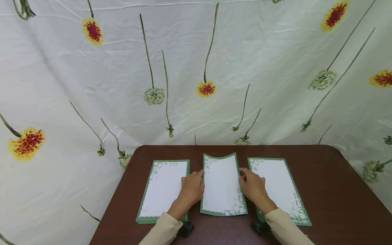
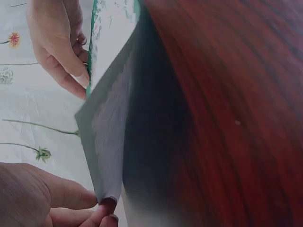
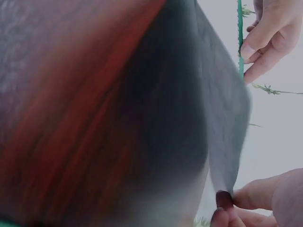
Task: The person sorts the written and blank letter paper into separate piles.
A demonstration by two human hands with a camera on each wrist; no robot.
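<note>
Between both hands a sheet of paper (image 1: 222, 183) with a green, floral border is held up over the table, its top edge bowed. My left hand (image 1: 193, 186) pinches its left edge between thumb and fingers. On the opposite edge, my right hand (image 1: 253, 183) pinches it the same way. From below, the left wrist view shows the sheet's underside (image 2: 109, 127) above its dark shadow. In the right wrist view the fingertips (image 3: 225, 201) grip the sheet's edge (image 3: 229, 127).
A stack of similar bordered sheets (image 1: 165, 190) lies at the left, beside my left forearm. Another bordered sheet (image 1: 278, 187) lies at the right, partly under my right arm. The brown table (image 1: 330, 194) backs onto a hanging flower-print cloth (image 1: 183, 68).
</note>
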